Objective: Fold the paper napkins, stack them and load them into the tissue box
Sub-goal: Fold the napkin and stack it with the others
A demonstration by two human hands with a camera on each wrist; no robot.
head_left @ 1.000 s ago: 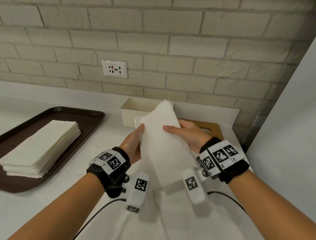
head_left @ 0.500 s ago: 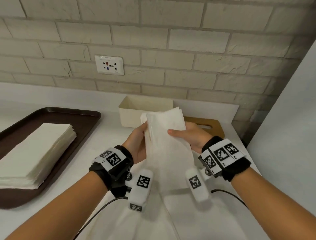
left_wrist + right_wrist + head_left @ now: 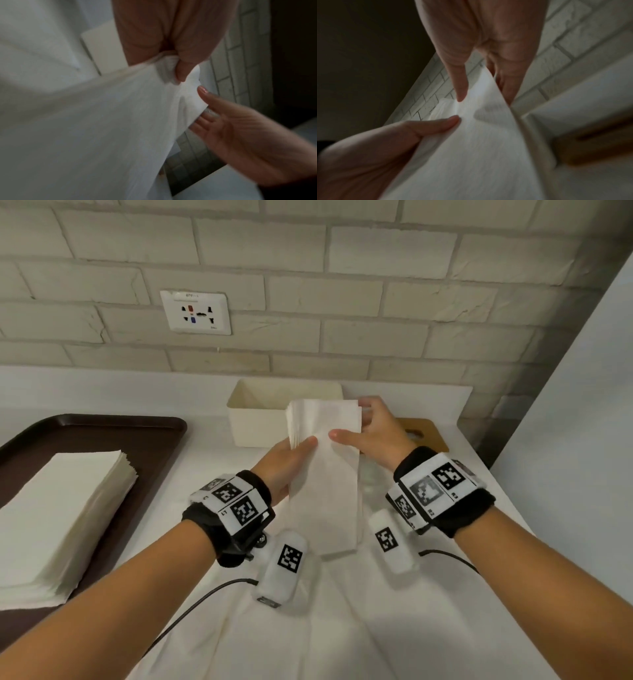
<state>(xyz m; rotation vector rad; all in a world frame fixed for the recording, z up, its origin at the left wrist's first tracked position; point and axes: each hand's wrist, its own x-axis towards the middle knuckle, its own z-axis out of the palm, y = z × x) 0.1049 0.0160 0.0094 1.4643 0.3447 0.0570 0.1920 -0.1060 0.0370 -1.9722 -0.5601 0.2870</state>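
A stack of folded white napkins (image 3: pixel 325 474) is held above the counter, its far end near the cream tissue box (image 3: pixel 253 419). My left hand (image 3: pixel 291 460) grips the stack's left edge, thumb on top. My right hand (image 3: pixel 370 433) grips the right edge, thumb on top and fingers behind the far corner. In the left wrist view my left hand's thumb (image 3: pixel 181 71) presses into the napkins (image 3: pixel 102 128). The right wrist view has my right hand's thumb (image 3: pixel 460 83) on the napkins (image 3: pixel 471 148), with fingers behind. The box's inside is partly hidden by the stack.
A dark brown tray (image 3: pixel 147 436) at left carries a thick pile of unfolded napkins (image 3: pixel 58 518). A wooden lid (image 3: pixel 421 433) lies right of the box. A white cloth (image 3: pixel 342 628) covers the near counter. Brick wall with a socket (image 3: pixel 197 311) behind; a white panel (image 3: pixel 582 440) at right.
The napkin stack has moved forward and down toward the box, turning from tilted to nearly straight. My right hand's fingers have slid to the far right corner.
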